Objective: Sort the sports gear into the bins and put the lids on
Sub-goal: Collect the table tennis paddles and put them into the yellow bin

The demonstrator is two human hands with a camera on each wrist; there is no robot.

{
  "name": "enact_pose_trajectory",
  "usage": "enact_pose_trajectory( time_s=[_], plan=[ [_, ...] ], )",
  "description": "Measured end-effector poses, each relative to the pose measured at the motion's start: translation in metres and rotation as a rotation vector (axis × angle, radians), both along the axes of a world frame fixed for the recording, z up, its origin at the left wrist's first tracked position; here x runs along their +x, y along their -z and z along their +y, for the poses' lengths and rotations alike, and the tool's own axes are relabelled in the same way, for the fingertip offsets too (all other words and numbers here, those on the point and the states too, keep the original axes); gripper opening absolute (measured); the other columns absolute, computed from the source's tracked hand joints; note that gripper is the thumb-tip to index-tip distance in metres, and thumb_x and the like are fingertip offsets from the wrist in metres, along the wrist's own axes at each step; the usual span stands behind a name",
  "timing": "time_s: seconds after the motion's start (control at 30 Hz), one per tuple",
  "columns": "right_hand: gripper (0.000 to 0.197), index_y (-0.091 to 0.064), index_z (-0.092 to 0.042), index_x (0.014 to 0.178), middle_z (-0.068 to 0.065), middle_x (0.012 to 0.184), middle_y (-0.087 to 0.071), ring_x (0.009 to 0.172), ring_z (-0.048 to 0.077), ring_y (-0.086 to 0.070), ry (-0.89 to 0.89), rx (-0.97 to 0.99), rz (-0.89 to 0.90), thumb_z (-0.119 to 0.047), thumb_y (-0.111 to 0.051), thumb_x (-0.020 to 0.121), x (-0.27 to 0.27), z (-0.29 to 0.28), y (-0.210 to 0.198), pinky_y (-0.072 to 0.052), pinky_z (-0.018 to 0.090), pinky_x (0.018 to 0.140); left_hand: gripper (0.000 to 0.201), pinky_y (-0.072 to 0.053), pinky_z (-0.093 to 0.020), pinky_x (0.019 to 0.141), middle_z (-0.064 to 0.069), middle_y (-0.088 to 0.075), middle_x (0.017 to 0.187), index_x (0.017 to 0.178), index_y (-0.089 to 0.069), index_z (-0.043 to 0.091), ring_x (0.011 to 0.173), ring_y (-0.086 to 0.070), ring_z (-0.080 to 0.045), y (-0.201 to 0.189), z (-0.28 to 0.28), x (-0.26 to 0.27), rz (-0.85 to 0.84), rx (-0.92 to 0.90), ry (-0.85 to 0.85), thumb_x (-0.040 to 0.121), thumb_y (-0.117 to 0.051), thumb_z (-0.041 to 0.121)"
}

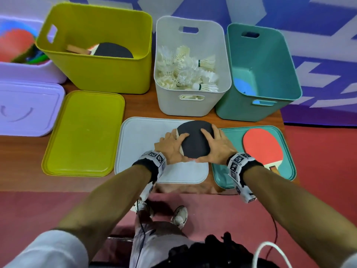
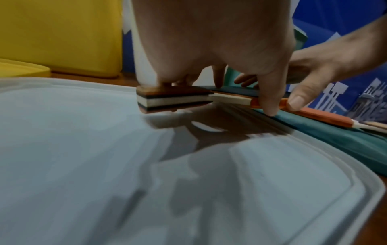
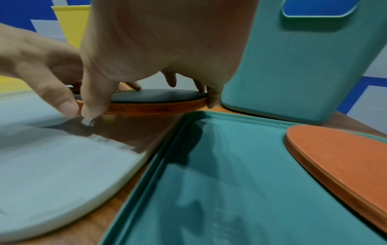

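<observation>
Both hands grip one black-faced paddle [image 1: 195,139] lifted just above the white lid [image 1: 143,144]: left hand [image 1: 171,147] curled around its handle-side edge, right hand [image 1: 216,146] curled around its far rim, thumbs nearly meeting underneath. No readable lettering appears, though blur may hide some. Right of the fingers, a red paddle [image 1: 262,146] lies on the teal lid [image 1: 229,176].

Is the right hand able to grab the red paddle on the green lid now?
Probably not yet: the right hand is busy holding the black paddle. The red paddle lies uncovered right beside it.
</observation>
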State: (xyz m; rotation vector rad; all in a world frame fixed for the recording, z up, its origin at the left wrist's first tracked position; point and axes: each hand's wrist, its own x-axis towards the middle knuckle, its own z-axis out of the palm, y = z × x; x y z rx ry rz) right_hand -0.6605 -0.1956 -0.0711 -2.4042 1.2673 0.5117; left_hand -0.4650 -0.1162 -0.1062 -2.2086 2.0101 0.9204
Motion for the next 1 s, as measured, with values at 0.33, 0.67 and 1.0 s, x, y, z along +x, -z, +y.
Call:
enact_pose_trajectory(
  time_s=[0.33, 0.67, 1.0],
  plan=[
    [0.100, -0.015, -0.031, 0.155, 0.010, 0.162, 0.003, 0.148, 0.030, -0.001, -0.368, 0.023, -0.204, -0.074, -0.059, 0.077, 0.147, 0.034, -0.031, -0.017, 0.047, 0.119, 0.104, -0.045, -0.046, 0.095, -0.008, -0.031, 0.148, 0.148, -0.029, 0.041, 0.123, -0.039, -0.032, -0.062, 0.097, 0.141, -0.131, -0.080, -0.261, 0.057, -0.057, 0.082],
    [0.096, -0.021, -0.033, 0.154, 0.010, 0.162, -0.002, 0.146, 0.031, -0.005, -0.606, -0.107, -0.322, -0.078, -0.055, 0.076, 0.332, 0.060, -0.084, -0.017, 0.046, 0.120, 0.100, -0.040, -0.039, 0.101, -0.002, -0.036, 0.145, 0.146, -0.036, 0.042, 0.126, -0.034, -0.024, -0.119, 0.166, 0.293, -0.132, -0.211, -0.562, 0.059, -0.075, 0.072],
    [0.094, -0.025, -0.034, 0.153, 0.005, 0.163, -0.003, 0.148, 0.029, -0.002, -0.366, -0.230, -0.371, -0.073, -0.062, 0.075, 0.386, -0.014, -0.144, -0.014, 0.048, 0.120, 0.095, -0.032, -0.037, 0.110, -0.008, -0.031, 0.152, 0.147, -0.040, 0.035, 0.136, -0.030, -0.026, -0.169, 0.054, 0.376, -0.080, -0.383, -0.402, 0.064, -0.083, 0.056]
  ],
)
